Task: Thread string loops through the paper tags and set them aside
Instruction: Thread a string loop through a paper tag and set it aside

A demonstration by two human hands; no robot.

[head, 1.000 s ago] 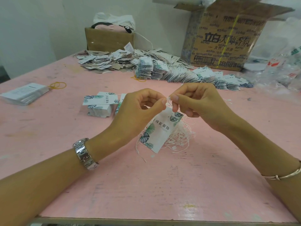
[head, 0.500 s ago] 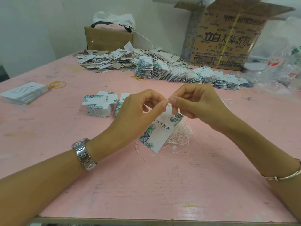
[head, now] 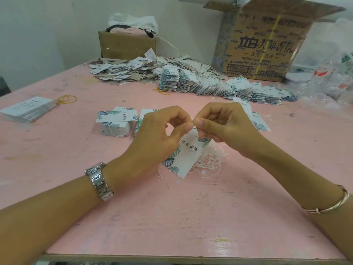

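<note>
Left hand point(head: 160, 134), right hand point(head: 225, 125) closer, pinching string point(head: 193, 122).

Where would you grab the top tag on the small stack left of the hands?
Probably pinch the top tag by its left end, coming from the left: it lies flat and askew, overhanging the stack, so fingers could slip underneath.

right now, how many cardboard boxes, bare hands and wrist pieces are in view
brown cardboard boxes: 2, small plain box, large printed box
bare hands: 2, left hand, right hand
silver metal wristwatch: 1
gold metal bangle: 1
total: 6
</note>
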